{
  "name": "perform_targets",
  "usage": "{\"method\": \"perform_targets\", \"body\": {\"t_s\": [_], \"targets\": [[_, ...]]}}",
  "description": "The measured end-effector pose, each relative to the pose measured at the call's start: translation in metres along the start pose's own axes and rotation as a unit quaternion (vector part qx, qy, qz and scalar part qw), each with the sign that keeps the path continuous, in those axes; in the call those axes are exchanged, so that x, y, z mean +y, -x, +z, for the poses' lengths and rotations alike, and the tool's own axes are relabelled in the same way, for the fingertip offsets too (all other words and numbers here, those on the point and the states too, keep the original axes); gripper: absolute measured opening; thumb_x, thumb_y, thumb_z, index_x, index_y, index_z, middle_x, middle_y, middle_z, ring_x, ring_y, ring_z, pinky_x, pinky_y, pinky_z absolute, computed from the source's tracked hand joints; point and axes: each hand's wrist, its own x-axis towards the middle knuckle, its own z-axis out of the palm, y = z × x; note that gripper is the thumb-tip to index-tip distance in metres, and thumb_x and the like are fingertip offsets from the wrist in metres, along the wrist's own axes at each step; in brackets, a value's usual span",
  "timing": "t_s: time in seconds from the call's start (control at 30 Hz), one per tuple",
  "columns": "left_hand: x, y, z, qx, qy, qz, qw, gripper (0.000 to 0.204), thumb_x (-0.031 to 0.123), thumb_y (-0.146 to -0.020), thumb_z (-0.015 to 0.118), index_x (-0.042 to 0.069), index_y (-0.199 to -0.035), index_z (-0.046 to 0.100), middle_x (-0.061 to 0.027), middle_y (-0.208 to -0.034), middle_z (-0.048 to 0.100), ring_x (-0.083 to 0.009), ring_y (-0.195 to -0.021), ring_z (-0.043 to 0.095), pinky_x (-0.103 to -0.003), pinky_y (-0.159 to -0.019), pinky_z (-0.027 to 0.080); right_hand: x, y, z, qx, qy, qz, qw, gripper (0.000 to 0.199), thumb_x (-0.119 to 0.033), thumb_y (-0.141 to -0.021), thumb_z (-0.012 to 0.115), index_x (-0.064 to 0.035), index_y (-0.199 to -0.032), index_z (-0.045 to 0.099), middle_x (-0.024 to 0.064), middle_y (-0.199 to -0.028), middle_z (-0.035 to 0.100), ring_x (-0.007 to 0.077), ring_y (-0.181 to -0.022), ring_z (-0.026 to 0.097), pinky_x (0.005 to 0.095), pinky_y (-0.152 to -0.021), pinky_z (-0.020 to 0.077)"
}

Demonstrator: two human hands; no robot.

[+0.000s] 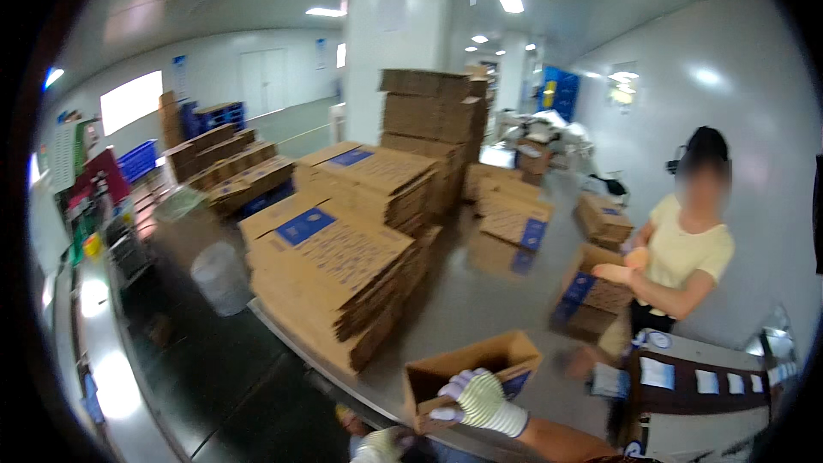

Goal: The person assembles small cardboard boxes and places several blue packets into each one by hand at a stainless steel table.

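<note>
An open-topped cardboard box with a blue patch stands at the near edge of the metal table. My right hand, in a striped glove with pale fingertips, closes on the box's near wall. At the lower edge of the picture, my left hand is also gloved, below the table edge and apart from the box. Its fingers are blurred and partly cut off. Left of the box lies a tall stack of flattened cartons with blue printed panels.
Across the metal table, a co-worker handles another open box. More carton stacks rise at the back by a pillar. A conveyor carrying pale packets runs at the right. A whitish bin stands on the floor at left.
</note>
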Motion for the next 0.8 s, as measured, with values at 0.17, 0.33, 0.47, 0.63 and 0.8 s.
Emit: {"method": "perform_targets", "body": {"t_s": [0.17, 0.33, 0.47, 0.63, 0.8], "targets": [[0.006, 0.015, -0.018, 0.287, -0.141, 0.080, 0.944, 0.042, 0.027, -0.083, 0.061, 0.007, -0.120, 0.053, -0.0176, -0.110, 0.058, -0.0374, -0.103, 0.053, -0.045, -0.090, 0.042, 0.008, 0.002, 0.007, 0.011, -0.015, 0.000, 1.000, 0.029, -0.031, -0.081, 0.056, -0.0098, -0.062, 0.057, 0.0049, -0.059, 0.053, 0.0245, -0.056, 0.052, 0.0385, -0.052, 0.0361], [0.061, -0.004, -0.055, 0.216, -0.251, 0.258, 0.907, 0.057, 0.038, -0.081, 0.060, 0.004, -0.125, 0.049, -0.0148, -0.132, 0.045, -0.0374, -0.127, 0.036, -0.050, -0.103, 0.032, 0.024, 0.011, 0.029, 0.115, -0.002, -0.026, 0.993, 0.020, -0.020, -0.078, 0.062, -0.0109, -0.062, 0.054, 0.0040, -0.061, 0.053, 0.0233, -0.057, 0.050, 0.0387, -0.054, 0.0352], [0.045, -0.033, -0.031, 0.094, -0.286, 0.382, 0.874, 0.049, 0.042, -0.085, 0.054, 0.001, -0.112, 0.055, -0.0171, -0.118, 0.055, -0.0367, -0.126, 0.039, -0.047, -0.108, 0.027, 0.017, 0.018, 0.041, 0.180, -0.035, -0.032, 0.982, 0.015, -0.021, -0.074, 0.064, -0.0092, -0.069, 0.056, 0.0060, -0.075, 0.059, 0.0270, -0.073, 0.056, 0.0423, -0.066, 0.0407], [0.053, -0.043, -0.021, 0.035, -0.313, 0.421, 0.851, 0.046, 0.047, -0.081, 0.056, 0.002, -0.091, 0.058, -0.0155, -0.084, 0.061, -0.0335, -0.094, 0.058, -0.047, -0.106, 0.030, 0.020, 0.045, 0.051, 0.157, -0.003, 0.043, 0.987, 0.013, -0.022, -0.074, 0.051, -0.0112, -0.068, 0.047, 0.0097, -0.071, 0.048, 0.0329, -0.072, 0.048, 0.0465, -0.069, 0.0371], [0.054, -0.053, -0.009, -0.086, -0.296, 0.383, 0.871, 0.068, 0.046, -0.074, 0.064, -0.003, -0.117, 0.045, -0.0180, -0.090, 0.061, -0.0360, -0.095, 0.059, -0.046, -0.101, 0.035, 0.026, 0.065, 0.058, 0.173, -0.027, 0.043, 0.984, 0.022, -0.028, -0.080, 0.045, -0.0091, -0.070, 0.041, 0.0119, -0.074, 0.044, 0.0321, -0.076, 0.045, 0.0491, -0.077, 0.0355]]}}
